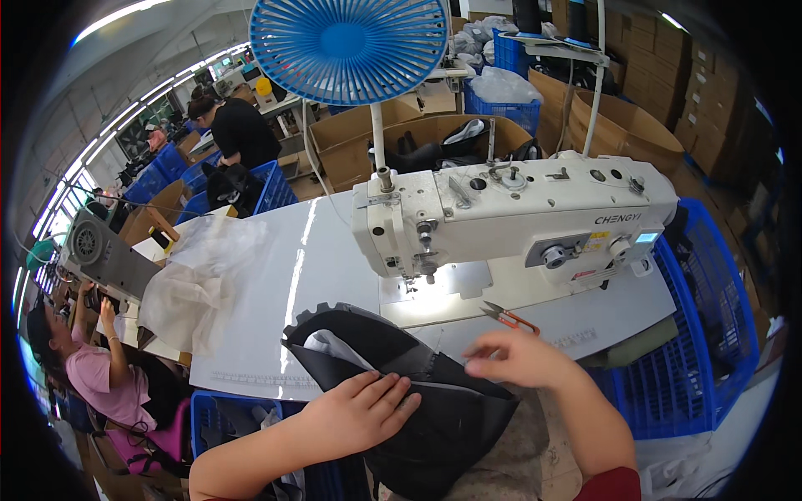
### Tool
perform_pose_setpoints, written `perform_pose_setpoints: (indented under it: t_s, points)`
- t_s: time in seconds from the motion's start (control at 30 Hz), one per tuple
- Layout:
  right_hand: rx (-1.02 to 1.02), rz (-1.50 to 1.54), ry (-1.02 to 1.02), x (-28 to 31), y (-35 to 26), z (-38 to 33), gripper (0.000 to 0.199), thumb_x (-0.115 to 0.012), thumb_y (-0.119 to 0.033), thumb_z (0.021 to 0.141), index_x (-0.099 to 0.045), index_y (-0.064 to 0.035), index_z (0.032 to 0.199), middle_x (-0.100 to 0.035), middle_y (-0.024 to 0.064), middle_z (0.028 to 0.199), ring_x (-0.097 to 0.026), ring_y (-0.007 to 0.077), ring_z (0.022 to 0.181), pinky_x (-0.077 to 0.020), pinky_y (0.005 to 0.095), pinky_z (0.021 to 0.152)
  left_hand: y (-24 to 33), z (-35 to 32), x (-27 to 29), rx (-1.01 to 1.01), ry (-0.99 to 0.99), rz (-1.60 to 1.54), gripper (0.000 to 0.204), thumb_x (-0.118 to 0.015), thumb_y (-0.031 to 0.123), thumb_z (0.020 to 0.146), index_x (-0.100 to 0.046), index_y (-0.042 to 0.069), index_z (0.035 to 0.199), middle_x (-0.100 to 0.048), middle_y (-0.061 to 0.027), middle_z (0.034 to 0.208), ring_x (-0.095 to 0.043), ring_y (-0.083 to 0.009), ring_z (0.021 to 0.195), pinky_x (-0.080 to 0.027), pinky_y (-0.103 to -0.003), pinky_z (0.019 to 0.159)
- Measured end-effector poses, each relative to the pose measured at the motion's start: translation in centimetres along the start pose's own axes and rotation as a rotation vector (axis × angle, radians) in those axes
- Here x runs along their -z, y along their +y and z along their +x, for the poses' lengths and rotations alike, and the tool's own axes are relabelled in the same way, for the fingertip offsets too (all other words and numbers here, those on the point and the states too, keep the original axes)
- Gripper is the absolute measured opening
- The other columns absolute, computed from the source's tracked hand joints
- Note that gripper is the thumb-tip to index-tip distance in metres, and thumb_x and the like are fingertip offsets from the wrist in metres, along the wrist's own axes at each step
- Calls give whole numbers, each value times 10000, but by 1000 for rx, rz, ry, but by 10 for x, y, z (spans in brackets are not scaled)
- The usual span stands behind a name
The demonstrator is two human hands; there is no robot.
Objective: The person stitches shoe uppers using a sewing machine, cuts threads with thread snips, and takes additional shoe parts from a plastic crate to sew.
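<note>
Your black cloth piece (447, 426) looked matt. Your tabletop (334, 267) was smooth and glossy, your sewing machine (501, 209) smooth painted metal. Your fan (344, 40) looked like shiny plastic, the crate (710, 355) plain plastic, the boxes (710, 125) matt cardboard, the snips' blades (499, 311) metal.

White sewing machine (501, 209), black fabric (451, 430) before it
Near the machine, orange-handled snips (522, 321); behind it, blue fan (344, 40); right, blue crate (668, 392).

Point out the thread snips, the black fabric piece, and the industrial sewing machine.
Thread snips (517, 317), head view: orange handle.
Black fabric piece (443, 434), head view: lower panel.
Industrial sewing machine (508, 210), head view: white upper arm.
</note>
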State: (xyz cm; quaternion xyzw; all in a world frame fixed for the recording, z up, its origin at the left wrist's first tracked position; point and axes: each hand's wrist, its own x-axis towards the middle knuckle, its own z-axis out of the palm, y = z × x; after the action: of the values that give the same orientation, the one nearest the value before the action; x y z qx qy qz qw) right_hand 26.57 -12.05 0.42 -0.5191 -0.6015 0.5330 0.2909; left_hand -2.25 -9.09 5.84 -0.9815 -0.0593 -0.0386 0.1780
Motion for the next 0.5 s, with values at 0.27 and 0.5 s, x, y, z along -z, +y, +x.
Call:
perform_pose_setpoints:
  t_s: [0.27,0.5]
  points:
    - [72,115,-171,-22,10,13,330,-676,-110,846,-590,-8,1148,-619,13,1017,-545,105,907,-453,264,813,7,-1,8,-29,8,-2,414,-551,186,796,-596,63,1188,-648,-107,1164,-621,-215,1072,-486,-330,931]
    - [12,420,-276,-20,20,5,264,-622,-14,838,-592,-11,1100,-589,-16,1010,-523,68,938,-420,244,860,10,0,8,-45,30,-21,412,-549,183,802,-593,63,1194,-648,-101,1167,-621,-208,1074,-487,-322,930]
